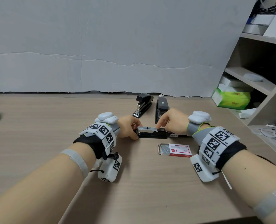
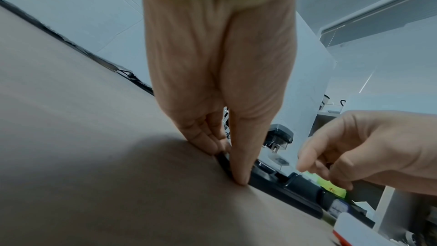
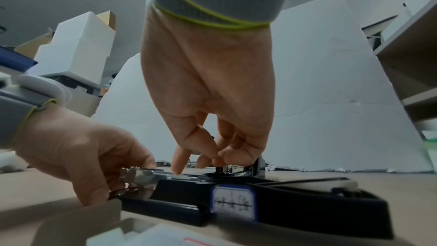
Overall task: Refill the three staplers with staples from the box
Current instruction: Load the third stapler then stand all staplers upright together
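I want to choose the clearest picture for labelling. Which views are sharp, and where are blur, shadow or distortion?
Head view: evenly lit and sharp on the open stapler and staple box, with wide-angle bending at the edges. Left wrist view: the left hand is soft and a dark shadow lies on the table. Right wrist view: the stapler label and the near box are blurred.

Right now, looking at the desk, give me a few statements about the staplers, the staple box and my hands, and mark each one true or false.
1. The staple box is open, with staples showing. True.
2. The left hand grips one end of the opened stapler. True.
3. The right hand rests in the staple box. False: its index finger presses on the staple strip in the opened stapler.
4. All three staplers are being held. False: two black staplers lie untouched farther back.
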`<state>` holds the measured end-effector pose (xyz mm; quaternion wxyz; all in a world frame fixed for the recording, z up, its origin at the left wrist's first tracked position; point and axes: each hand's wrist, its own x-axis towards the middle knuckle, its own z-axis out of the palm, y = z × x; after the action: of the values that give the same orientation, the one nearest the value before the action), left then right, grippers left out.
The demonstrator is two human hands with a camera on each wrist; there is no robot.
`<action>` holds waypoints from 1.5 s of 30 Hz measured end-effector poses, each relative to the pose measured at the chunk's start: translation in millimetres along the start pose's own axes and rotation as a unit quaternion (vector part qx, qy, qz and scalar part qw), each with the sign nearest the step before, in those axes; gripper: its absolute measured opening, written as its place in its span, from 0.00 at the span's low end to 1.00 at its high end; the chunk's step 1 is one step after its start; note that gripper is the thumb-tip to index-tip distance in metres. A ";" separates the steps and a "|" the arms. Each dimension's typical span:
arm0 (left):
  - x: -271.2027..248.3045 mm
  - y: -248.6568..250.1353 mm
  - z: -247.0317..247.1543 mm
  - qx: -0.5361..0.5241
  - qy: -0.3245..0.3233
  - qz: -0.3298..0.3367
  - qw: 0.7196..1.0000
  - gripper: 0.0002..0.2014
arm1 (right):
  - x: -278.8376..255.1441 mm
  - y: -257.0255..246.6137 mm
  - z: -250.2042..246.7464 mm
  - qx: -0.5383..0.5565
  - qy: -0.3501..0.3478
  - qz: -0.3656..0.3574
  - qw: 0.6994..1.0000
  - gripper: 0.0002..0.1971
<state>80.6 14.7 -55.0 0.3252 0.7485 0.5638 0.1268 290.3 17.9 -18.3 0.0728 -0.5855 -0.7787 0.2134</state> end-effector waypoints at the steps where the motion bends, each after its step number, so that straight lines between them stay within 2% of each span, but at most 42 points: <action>1: 0.4 -0.3 -0.1 -0.001 -0.001 -0.003 1.000 0.20 | -1.8 0.9 -0.7 -0.009 -0.004 0.001 1.000 0.24; 6: -0.3 1.7 0.9 -0.005 -0.003 -0.009 1.000 0.19 | -4.0 4.6 1.1 -0.043 -0.034 0.006 0.998 0.31; 15: -1.1 2.2 0.8 -0.007 -0.002 -0.006 1.000 0.18 | -4.1 4.2 1.3 -0.090 -0.049 -0.009 0.995 0.32; 19: -1.1 2.6 0.7 -0.002 -0.002 -0.004 1.000 0.17 | -8.0 10.5 -4.4 -0.026 0.011 -0.008 1.000 0.27; 22: -0.6 2.0 1.2 -0.007 -0.006 -0.004 1.000 0.17 | -14.3 25.7 -15.9 -0.012 0.042 0.030 0.999 0.22; 27: 1.9 1.2 -0.8 0.000 -0.012 -0.007 1.000 0.17 | -27.3 56.5 -22.7 -0.130 -0.012 0.114 0.985 0.29; 29: 2.6 2.5 -0.6 0.004 -0.016 -0.010 1.000 0.18 | -29.9 66.9 -19.0 -0.110 -0.028 0.128 0.985 0.25; 31: 3.0 2.6 -0.5 0.006 -0.014 -0.012 1.000 0.18 | -31.9 71.8 -17.4 -0.096 -0.020 0.129 0.987 0.14; 33: 3.7 3.3 -0.1 0.014 -0.011 -0.015 1.000 0.18 | -33.9 75.8 -19.2 -0.092 -0.012 0.120 0.988 0.08; 40: 5.5 3.5 0.4 0.050 -0.006 -0.016 0.999 0.18 | -44.3 76.4 -45.9 0.050 0.068 0.087 0.993 0.08; 45: 2.8 6.2 -2.4 0.093 0.004 -0.013 0.996 0.19 | -49.7 65.8 -59.8 0.083 0.051 0.062 0.993 0.09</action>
<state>84.9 17.1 -49.7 0.2534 0.7678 0.5841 0.0721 385.1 0.5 14.7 0.1477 -0.6348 -0.7158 0.2508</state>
